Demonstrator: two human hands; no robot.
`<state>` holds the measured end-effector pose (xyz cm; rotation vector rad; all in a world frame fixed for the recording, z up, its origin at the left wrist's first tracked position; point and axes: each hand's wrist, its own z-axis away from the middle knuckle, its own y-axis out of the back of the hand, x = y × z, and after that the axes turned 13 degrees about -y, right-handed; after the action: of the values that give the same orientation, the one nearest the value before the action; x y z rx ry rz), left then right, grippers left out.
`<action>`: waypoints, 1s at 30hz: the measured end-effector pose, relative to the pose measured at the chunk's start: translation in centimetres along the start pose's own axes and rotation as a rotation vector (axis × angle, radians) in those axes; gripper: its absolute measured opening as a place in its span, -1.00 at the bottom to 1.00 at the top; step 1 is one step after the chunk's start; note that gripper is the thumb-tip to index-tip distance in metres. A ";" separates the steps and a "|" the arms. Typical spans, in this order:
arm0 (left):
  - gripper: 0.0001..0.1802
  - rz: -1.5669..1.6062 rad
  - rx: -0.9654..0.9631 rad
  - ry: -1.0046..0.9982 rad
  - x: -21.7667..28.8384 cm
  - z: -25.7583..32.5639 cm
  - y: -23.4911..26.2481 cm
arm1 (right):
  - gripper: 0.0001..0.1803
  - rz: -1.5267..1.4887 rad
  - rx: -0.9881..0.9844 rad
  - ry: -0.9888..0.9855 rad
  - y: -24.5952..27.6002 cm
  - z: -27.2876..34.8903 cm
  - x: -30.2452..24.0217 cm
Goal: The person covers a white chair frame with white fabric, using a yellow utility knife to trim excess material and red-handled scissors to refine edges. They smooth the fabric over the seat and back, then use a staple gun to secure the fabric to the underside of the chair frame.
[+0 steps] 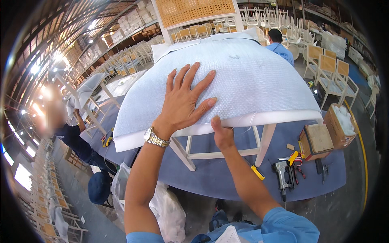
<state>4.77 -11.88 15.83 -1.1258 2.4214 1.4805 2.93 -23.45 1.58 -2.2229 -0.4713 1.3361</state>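
Observation:
A pale chair with a woven cane back [198, 9] stands on a blue-grey covered table. Light blue fabric [251, 81] lies over its seat, and white padding [279, 117] shows below the fabric's near edge. My left hand [184, 95] rests flat on the fabric with its fingers spread; a metal watch [156, 137] is on that wrist. To its right, my right hand [223, 137] grips the near edge of the padding, thumb up at the front. Its other fingers are mostly hidden beneath the seat. A light chair leg [266, 139] stands just right of it.
On the table's [219, 182] right lie a staple gun [282, 176], a yellow-handled tool [257, 173], scissors [298, 162] and a cardboard box [317, 139]. One co-worker [77, 131] stands left, another [279, 46] beyond the chair. A plastic bag [170, 210] hangs low at the near edge.

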 end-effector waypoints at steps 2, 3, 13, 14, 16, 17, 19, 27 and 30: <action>-0.26 -0.002 0.017 0.008 -0.1 0.3 -0.1 | -0.43 0.057 0.013 -0.054 -1.3 0.1 -1.9; -0.27 0.000 0.026 0.007 -0.1 0.3 -0.1 | -0.49 0.102 0.047 -0.014 -1.0 0.1 -1.6; -0.25 0.080 -0.053 0.044 -2.5 -5.0 1.1 | -0.57 0.242 0.046 -0.083 1.7 -0.5 1.4; -0.21 0.110 -0.099 0.099 -3.1 -6.1 0.8 | -0.56 0.251 0.022 -0.081 1.9 -0.6 1.6; -0.12 0.161 -0.190 0.206 -4.1 -8.2 0.2 | -0.55 0.265 0.046 -0.130 1.8 -1.2 2.1; 0.03 0.159 -0.160 0.200 -4.8 -8.6 -0.8 | -0.55 0.272 0.055 -0.152 1.7 -1.6 2.4; 0.06 0.159 -0.125 0.168 -3.9 -9.2 -0.9 | -0.56 0.263 0.040 -0.118 2.8 -2.5 3.8; 0.21 -0.145 0.313 0.079 1.0 -4.4 -4.7 | -0.67 0.375 0.093 0.229 3.1 -3.7 6.3; 0.16 -0.022 0.316 0.014 2.3 -4.1 -4.1 | -0.66 0.499 0.080 0.408 4.6 -4.9 6.8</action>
<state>6.86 -17.47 13.99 -1.0897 2.5250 1.0362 10.58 -24.79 -4.05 -2.5517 0.2974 1.0427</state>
